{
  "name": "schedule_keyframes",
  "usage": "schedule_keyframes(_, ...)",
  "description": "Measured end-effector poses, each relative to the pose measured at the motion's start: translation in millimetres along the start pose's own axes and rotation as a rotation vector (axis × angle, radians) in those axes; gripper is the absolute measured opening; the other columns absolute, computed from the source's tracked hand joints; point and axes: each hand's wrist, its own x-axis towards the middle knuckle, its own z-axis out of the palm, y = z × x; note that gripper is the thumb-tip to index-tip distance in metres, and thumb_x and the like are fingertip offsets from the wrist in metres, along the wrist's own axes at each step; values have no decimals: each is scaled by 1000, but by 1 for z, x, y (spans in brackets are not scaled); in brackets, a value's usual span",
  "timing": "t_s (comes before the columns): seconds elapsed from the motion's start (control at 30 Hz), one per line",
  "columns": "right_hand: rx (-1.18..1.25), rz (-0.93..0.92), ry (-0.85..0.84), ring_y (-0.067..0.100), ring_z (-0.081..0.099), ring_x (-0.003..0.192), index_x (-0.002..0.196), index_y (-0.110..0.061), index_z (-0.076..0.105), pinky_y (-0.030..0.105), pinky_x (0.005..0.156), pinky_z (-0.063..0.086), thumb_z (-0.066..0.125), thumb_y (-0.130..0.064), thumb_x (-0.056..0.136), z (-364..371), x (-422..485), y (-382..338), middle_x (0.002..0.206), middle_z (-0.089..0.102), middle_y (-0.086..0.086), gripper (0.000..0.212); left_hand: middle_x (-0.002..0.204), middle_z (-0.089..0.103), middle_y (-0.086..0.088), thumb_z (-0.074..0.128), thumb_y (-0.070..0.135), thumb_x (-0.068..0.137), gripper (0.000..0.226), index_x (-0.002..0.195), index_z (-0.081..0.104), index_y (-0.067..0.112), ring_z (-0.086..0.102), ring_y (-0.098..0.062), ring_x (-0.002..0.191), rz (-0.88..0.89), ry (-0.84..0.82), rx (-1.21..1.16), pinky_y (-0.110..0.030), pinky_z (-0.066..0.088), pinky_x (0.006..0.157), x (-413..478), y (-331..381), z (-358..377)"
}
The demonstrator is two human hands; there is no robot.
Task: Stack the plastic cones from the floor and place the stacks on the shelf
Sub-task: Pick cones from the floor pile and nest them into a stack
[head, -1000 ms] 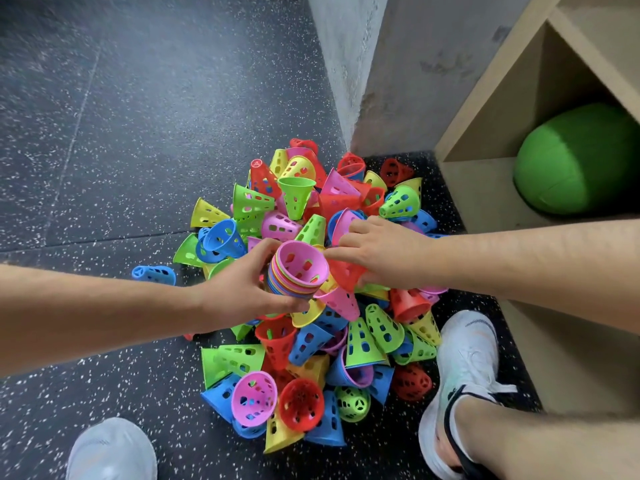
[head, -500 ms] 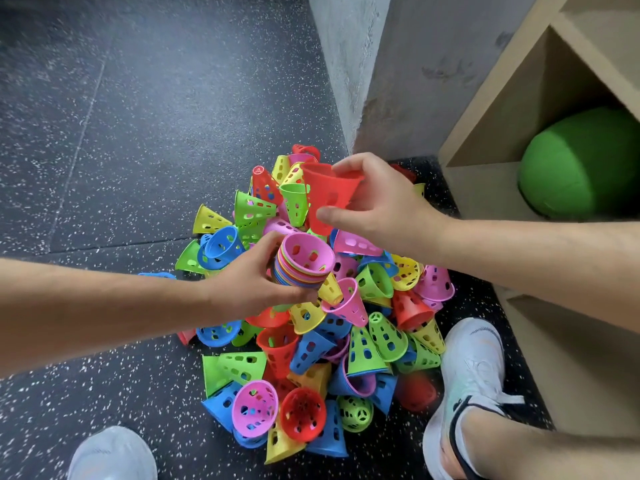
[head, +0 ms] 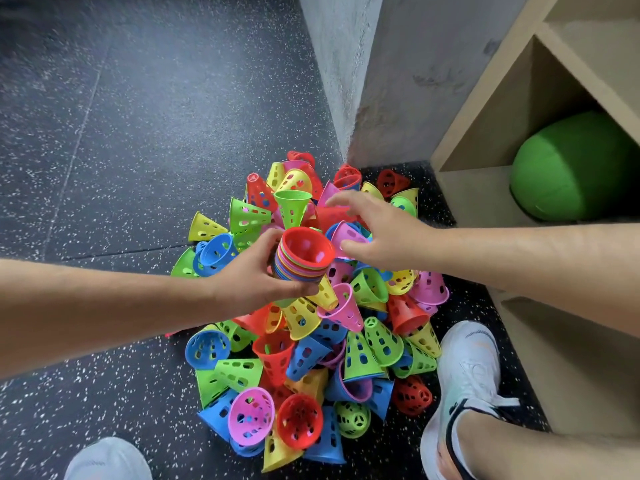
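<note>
A heap of perforated plastic cones [head: 311, 341] in red, pink, blue, green and yellow lies on the dark speckled floor. My left hand [head: 256, 271] grips a nested stack of cones [head: 301, 259], mouths up, with a red cone on top. My right hand [head: 377, 233] hovers just right of the stack with fingers spread and loose, over a red cone [head: 332, 213] and a pink cone [head: 346, 237] in the heap, holding nothing. The wooden shelf [head: 485, 133] stands at the right.
A green ball [head: 571, 168] fills the upper shelf compartment. A grey concrete pillar [head: 381, 81] rises behind the heap. My white shoes [head: 464, 382] stand at the heap's right edge and at the bottom left [head: 107, 459].
My right hand lifted a red cone from the heap, dropped it onto the stack over the pink one, let go, and now reaches out over the heap again.
</note>
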Motion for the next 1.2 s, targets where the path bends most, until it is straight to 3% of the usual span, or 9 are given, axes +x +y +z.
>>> schedule_keyframes(0.13,-417,45,-219,26,37,139,149,-43,33,46,114,34,67,-54,88,13,16,13,153,37,1,71,115,75,3,96,50,51,91,129,53,29,72,-12,111,-1,-11,-12,-38,57,100,1,-2,1)
schedule_keyframes(0.2,-482,90,-251,30,41,135,148,-40,36,46,111,37,66,-53,90,20,20,17,150,39,6,67,115,75,3,95,50,51,90,128,54,29,71,-12,111,1,-9,-15,-38,57,100,1,-2,0)
schedule_keyframes(0.4,-360,32,-141,27,52,109,109,-24,55,44,93,47,65,-45,93,17,26,22,122,50,4,28,115,73,3,98,34,61,83,130,53,25,71,-8,108,-12,2,-3,-31,58,95,0,-1,-6)
schedule_keyframes(0.53,-226,25,-21,22,53,99,98,-20,55,36,89,45,60,-47,95,-1,26,19,110,52,1,27,112,73,5,94,23,66,79,133,52,21,69,3,98,-17,14,-3,-16,54,83,-1,-2,-10)
schedule_keyframes(0.67,-12,11,140,18,54,94,88,-18,53,31,79,40,59,-44,97,-16,30,1,103,57,2,27,112,74,5,95,29,64,81,132,52,23,70,1,100,-20,25,4,-16,53,84,-1,-6,-14)
schedule_keyframes(0.8,181,-56,225,22,61,98,89,-21,53,38,89,49,58,-46,97,-15,32,-26,112,64,6,27,114,74,6,94,34,61,84,133,52,24,70,-1,104,-17,26,10,-17,53,88,-1,-7,-14)
schedule_keyframes(0.97,189,-96,114,23,64,102,91,-21,53,46,88,51,62,-49,93,3,27,-46,117,64,7,29,115,75,3,97,36,63,86,135,50,23,71,-7,107,-18,26,-10,-24,56,90,0,-8,-15)
schedule_keyframes(1.07,148,-93,-41,10,60,109,109,-27,55,34,96,49,64,-55,90,6,18,-51,120,63,-7,35,117,74,0,100,39,64,90,137,50,25,72,-13,109,-14,21,-11,-31,59,91,-2,-9,-18)
schedule_keyframes(1.2,250,-31,-59,4,56,119,131,-23,50,28,103,46,55,-45,99,14,16,-49,128,61,-8,39,117,72,6,93,37,61,88,136,50,25,70,0,104,-20,41,-1,-19,56,85,-11,-3,-19)
